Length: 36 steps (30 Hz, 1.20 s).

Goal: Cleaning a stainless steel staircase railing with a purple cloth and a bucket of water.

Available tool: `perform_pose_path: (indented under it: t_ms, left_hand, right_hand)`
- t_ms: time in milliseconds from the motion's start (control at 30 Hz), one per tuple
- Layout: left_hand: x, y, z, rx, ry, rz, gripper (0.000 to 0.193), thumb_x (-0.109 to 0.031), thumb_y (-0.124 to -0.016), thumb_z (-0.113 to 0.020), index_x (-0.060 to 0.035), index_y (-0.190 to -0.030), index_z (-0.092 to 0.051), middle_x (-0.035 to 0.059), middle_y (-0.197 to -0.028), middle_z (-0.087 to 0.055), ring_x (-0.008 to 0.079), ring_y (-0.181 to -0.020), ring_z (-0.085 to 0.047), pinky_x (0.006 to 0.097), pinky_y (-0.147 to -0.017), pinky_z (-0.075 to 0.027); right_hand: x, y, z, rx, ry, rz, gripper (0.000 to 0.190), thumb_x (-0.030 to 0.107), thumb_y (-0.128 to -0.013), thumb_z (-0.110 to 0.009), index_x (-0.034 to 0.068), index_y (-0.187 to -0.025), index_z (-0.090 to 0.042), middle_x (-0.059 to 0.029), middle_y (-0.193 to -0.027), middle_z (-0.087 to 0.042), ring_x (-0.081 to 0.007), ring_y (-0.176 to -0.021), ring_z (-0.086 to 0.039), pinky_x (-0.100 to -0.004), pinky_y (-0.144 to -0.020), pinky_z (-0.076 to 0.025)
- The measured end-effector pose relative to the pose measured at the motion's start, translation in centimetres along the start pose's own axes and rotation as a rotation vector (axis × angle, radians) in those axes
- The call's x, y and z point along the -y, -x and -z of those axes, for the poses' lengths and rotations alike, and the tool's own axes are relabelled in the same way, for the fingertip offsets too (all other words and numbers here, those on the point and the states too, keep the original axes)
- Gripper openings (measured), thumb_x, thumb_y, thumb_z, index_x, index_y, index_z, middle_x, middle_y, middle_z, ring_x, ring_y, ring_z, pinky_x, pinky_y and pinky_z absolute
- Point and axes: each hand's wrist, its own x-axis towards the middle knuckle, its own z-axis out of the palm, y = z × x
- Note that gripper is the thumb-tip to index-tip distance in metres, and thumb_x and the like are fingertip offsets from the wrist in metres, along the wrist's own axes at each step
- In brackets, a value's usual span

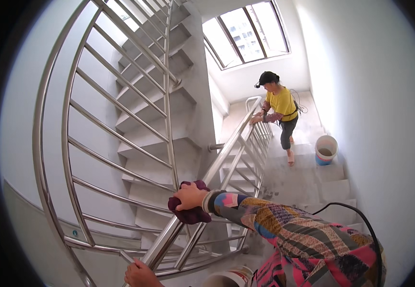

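Observation:
My right hand (190, 196) presses a dark maroon cloth (184, 214) onto the thick stainless steel handrail (165, 236) of the stair railing. The cloth wraps over the top of the rail, and my fingers are spread across it. A patterned sleeve covers that arm. Lower down, at the bottom edge of the view, my left hand (140, 275) is at the railing, its fingers around a metal part beside the handrail. Much of the left hand is cut off by the frame's edge. Below the handrail runs a thinner parallel rail (190, 246).
Another person in a yellow top (283, 103) stands lower on the stairs, hands on the same railing. A bucket (326, 150) stands on a step by the right wall. A second bucket (225, 278) is close below me. Concrete steps (157, 143) rise behind the left railing (121, 136).

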Motion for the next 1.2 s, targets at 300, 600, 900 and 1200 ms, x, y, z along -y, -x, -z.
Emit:
perform_pose_path:
  t_ms: [300, 600, 900, 1200]
  left_hand:
    - [0.6, 0.1, -1.3, 0.014, -0.002, -0.016, 0.034, -0.028, -0.090, -0.061, -0.0044, -0.065, -0.060, 0.0116, -0.066, -0.058, 0.0326, -0.067, -0.056, 0.0441, -0.070, -0.044]
    - [1.4, 0.1, -1.7, 0.012, -0.015, -0.031, 0.033, -0.029, -0.090, -0.061, -0.0053, -0.066, -0.060, 0.0108, -0.067, -0.059, 0.0324, -0.067, -0.057, 0.0435, -0.069, -0.044]
    - [1.2, -0.1, -0.7, -0.001, 0.033, -0.037, 0.037, -0.033, -0.092, -0.059, -0.0065, -0.066, -0.061, 0.0109, -0.065, -0.060, 0.0327, -0.064, -0.058, 0.0454, -0.064, -0.045]
    - [1.5, -0.2, -0.7, -0.112, -0.005, -0.101, 0.037, -0.039, -0.080, -0.063, -0.0124, -0.054, -0.061, 0.0102, -0.057, -0.060, 0.0333, -0.051, -0.057, 0.0486, -0.048, -0.039]
  right_hand:
    - [0.1, -0.3, 0.0, 0.021, -0.005, 0.003, 0.055, 0.047, -0.078, -0.066, 0.012, -0.121, -0.064, -0.0110, -0.113, -0.066, -0.0308, -0.116, -0.051, -0.0538, -0.093, -0.038]
    - [0.0, -0.6, -0.5, -0.011, -0.006, 0.016, 0.055, 0.050, -0.077, -0.065, 0.013, -0.118, -0.065, -0.0097, -0.112, -0.067, -0.0319, -0.116, -0.052, -0.0561, -0.093, -0.038]
    - [0.3, -0.2, -0.1, 0.009, -0.005, 0.008, 0.061, 0.048, -0.077, -0.068, 0.012, -0.124, -0.062, -0.0130, -0.114, -0.065, -0.0325, -0.118, -0.051, -0.0551, -0.094, -0.038]
    - [0.5, 0.0, -1.1, -0.051, 0.006, 0.007, 0.056, 0.048, -0.076, -0.068, 0.014, -0.120, -0.065, -0.0098, -0.110, -0.066, -0.0320, -0.114, -0.053, -0.0546, -0.091, -0.039]
